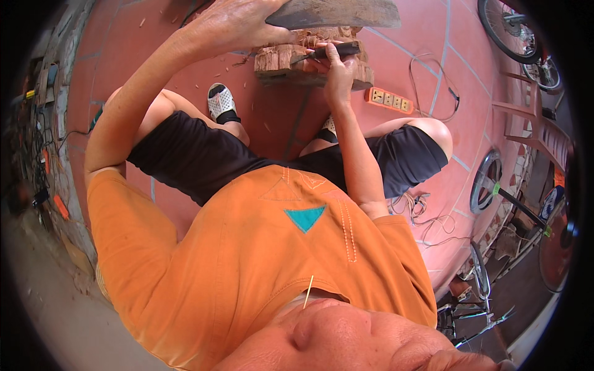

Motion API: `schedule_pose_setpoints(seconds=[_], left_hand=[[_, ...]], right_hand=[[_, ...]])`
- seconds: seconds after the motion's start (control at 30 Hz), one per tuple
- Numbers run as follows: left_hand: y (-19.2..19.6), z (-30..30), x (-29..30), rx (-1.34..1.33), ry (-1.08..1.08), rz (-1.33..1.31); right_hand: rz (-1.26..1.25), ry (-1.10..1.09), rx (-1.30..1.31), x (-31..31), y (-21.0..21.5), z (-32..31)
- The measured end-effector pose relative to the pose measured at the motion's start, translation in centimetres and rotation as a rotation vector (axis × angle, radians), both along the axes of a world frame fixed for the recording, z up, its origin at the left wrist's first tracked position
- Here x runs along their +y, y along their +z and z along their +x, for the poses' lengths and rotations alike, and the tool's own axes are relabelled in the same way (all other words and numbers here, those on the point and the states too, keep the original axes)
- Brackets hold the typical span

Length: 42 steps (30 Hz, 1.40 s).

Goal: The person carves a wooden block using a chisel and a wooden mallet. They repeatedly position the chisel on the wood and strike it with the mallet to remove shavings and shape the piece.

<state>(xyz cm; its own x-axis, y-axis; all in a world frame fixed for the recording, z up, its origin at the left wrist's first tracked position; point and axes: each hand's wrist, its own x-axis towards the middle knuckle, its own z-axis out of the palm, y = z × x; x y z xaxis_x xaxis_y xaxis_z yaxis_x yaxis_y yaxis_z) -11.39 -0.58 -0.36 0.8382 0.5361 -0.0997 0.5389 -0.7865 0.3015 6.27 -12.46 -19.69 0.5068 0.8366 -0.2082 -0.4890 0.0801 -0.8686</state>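
My left hand (238, 23) is at the top of the view. Its thumb and fingers close around the left end of a flat grey-brown piece (346, 13) with a curved lower edge; I cannot tell whether this is wood or a blade. To its right and nearer to me, my right hand (340, 73) grips a dark-handled tool (340, 49), whose thin dark end points left. Both hands are over a rough, chipped wooden block (284, 71) on the floor. The upper part of the flat piece is cut off by the frame.
An orange power strip (388, 100) lies right of the block, near a looped cable (413, 74). Farther right are a bicycle wheel (486, 182), a pink plastic chair (532, 114) and tangled cords (421, 213). Tools and clutter (46, 136) line the left side. Wood chips dot the red tiles.
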Motion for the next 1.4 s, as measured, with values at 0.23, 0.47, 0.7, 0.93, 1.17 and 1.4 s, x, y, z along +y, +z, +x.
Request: schedule_pose_setpoints(seconds=[0.23, 0.47, 0.7, 0.93, 1.17, 1.4], left_hand=[[0.1, -0.3, 0.0, 0.007, 0.007, -0.021], [0.4, -0.5, -0.4, 0.011, -0.014, -0.026], [2.4, -0.3, -1.5, -0.128, -0.017, -0.135], [2.1, -0.2, -1.6, -0.139, -0.061, -0.170], [-0.6, -0.4, -0.3, 0.036, -0.059, -0.077], [1.4, 0.6, -1.9, -0.413, -0.011, -0.320]], right_hand=[[0.093, -0.029, -0.117, 0.1, 0.8, -0.7], [0.176, 0.015, -0.327, 0.5, 0.2, -1.4], [0.165, 0.020, -0.324, 0.6, 0.7, -1.6], [0.125, -0.026, -0.908, 0.6, 1.7, -2.6], [0.103, -0.035, -0.929, 1.3, 1.1, -2.4], [0.082, -0.007, -0.874, 0.9, 1.7, -2.3]])
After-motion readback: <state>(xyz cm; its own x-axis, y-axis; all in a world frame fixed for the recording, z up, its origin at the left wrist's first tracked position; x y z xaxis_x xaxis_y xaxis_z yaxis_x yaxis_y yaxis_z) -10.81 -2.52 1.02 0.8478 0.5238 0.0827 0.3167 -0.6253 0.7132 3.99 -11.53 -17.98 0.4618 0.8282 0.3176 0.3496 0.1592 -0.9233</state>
